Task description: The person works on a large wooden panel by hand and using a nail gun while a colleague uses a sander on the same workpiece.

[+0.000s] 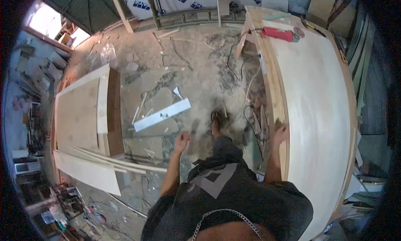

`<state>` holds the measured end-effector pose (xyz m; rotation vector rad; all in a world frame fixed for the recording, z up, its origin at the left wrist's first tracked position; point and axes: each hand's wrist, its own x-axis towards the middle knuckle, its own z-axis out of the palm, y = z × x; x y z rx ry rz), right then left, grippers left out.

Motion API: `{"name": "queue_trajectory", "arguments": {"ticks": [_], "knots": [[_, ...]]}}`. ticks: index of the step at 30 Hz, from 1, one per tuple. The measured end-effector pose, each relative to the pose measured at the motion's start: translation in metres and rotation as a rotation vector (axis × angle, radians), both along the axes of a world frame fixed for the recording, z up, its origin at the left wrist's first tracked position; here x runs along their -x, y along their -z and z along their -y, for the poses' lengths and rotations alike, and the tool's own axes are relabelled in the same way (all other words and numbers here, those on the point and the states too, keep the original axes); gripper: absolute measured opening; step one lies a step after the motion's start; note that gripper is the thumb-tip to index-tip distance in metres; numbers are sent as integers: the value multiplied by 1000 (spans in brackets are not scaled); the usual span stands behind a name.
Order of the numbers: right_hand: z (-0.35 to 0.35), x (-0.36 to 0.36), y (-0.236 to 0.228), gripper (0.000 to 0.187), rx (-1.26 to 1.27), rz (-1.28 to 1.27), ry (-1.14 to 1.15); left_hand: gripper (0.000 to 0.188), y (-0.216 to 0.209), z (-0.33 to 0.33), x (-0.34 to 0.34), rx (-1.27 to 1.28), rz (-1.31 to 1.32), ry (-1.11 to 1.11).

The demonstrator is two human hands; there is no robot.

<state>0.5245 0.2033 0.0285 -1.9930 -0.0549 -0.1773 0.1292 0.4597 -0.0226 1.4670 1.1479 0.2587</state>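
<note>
My left hand (pixel 182 142) hangs over the floor at my left side, its fingers loosely bent and apart, with nothing seen in it. At the left edge of a long workbench, my right hand (pixel 282 134) is closed beside the wooden edge rail (pixel 273 80). A small dark patch shows at its fingertips; whether that is a held thing or shadow is unclear. A pale, smooth sheet panel (pixel 317 111) covers the bench top to the right of this hand. On the panel's far end lies a red power tool (pixel 277 33), with a yellow-and-black hand tool (pixel 313 28) beyond it.
A large wooden box-like frame (pixel 81 111) stands at the left, with thin strips (pixel 121 160) near its front. A white board (pixel 163 114) lies on the littered floor (pixel 196 73). Cables (pixel 229 65) trail beside the bench. Long boards (pixel 364 65) lean at the right.
</note>
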Motion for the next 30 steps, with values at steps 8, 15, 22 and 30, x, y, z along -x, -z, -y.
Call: {"name": "queue_trajectory", "arguments": {"ticks": [8, 15, 22, 30], "knots": [[-225, -95, -68, 22, 3, 101, -438, 29, 44, -40, 84, 263, -374, -259], [-340, -184, -77, 9, 70, 124, -329, 31, 129, -84, 78, 271, -547, 186], [-389, -284, -82, 13, 294, 417, 61, 33, 147, -301, -16, 67, -491, 531], [-402, -310, -71, 71, 676, -97, 674, 37, 85, -670, -246, 336, -328, 68]]}}
